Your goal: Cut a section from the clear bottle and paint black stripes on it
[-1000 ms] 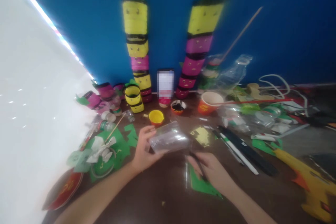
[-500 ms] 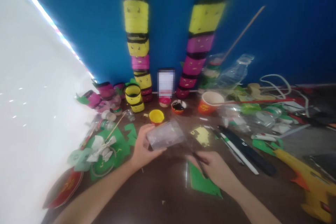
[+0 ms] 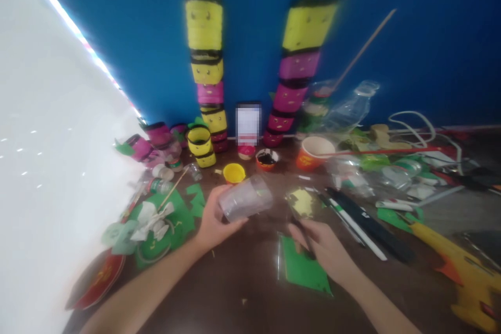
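My left hand (image 3: 215,222) is closed round a clear plastic cup-like piece (image 3: 246,198), perhaps a cut bottle, tilted on its side above the table. A small pale yellow-green spot shows on its wall. In my right hand (image 3: 323,245) is a dark-handled tool (image 3: 303,235), which looks like scissors; its blades are blurred. The tool is apart from the plastic piece. Beneath the right hand lies a green sheet (image 3: 303,269) in a clear sleeve. Pale yellow scraps (image 3: 303,202) lie just beyond that hand.
A yellow paint cup (image 3: 234,172), a dark paint cup (image 3: 266,159) and a paper cup (image 3: 315,152) stand behind. Two painted bottle towers (image 3: 205,26) (image 3: 309,26) rise against the blue wall. Pens (image 3: 358,224) and a yellow glue gun (image 3: 450,255) lie right; green scraps (image 3: 180,209) left.
My right hand has moved slightly right and away from the plastic piece with the dark-handled tool. My left hand keeps its hold, nearly still.
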A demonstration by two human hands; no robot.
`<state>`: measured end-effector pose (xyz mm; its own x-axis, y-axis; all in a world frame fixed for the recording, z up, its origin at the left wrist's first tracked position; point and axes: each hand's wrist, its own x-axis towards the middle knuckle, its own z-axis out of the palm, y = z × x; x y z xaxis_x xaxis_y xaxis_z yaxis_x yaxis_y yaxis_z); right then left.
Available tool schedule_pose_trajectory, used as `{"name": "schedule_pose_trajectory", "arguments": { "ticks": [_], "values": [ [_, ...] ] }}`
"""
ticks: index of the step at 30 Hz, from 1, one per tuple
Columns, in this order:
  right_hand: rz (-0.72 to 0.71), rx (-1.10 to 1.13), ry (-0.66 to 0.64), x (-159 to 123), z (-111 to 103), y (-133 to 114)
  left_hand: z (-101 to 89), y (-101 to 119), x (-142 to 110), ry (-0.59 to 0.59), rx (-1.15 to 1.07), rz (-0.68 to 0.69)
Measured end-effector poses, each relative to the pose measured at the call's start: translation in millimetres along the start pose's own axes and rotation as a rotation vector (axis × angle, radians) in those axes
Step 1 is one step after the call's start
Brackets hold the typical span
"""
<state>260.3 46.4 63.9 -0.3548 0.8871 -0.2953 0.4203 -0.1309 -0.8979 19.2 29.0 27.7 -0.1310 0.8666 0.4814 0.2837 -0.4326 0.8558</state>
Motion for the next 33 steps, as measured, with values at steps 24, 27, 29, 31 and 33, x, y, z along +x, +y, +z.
{"name": "schedule_pose_trajectory", "arguments": {
  "ticks": [24, 27, 29, 31, 33],
  "values": [
    [0.016, 0.004, -0.008, 0, 5, -1, 0.6, -12, -1, 0.115, -0.404, -0.265],
    [0.008, 0.004, -0.004, 0, 6, -2, 1.3, -8, 2, 0.135, -0.396, -0.257],
    [-0.008, -0.011, 0.004, 0, 6, 0, 1.0, -6, 3, 0.125, -0.399, -0.242],
    [-0.039, -0.035, 0.027, 0, 5, 2, 0.2, -6, 3, 0.090, -0.404, -0.241],
    [-0.082, -0.043, 0.062, -1, 3, 2, -1.2, -7, 2, 0.031, -0.402, -0.263]
  ]
}}
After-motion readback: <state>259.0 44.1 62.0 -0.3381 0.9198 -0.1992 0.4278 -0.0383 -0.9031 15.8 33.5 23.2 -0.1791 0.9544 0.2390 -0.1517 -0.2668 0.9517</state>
